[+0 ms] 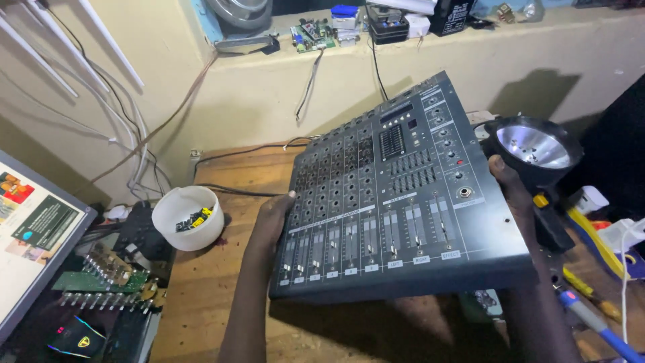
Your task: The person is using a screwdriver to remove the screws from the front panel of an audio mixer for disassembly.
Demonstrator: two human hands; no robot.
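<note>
mixer [396,195] is held tilted above bench [201,296], clasped by left hand [272,218] and right hand [507,185]; casing closed, not yet set down.

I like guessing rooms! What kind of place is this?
Probably an electronics repair workbench. Both hands hold a grey audio mixer over a wooden table; bare circuit boards lie at the left, and screwdrivers at the right.

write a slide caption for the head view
Both hands, left hand and right hand, hold a grey audio mixer tilted above a wooden workbench.
</note>
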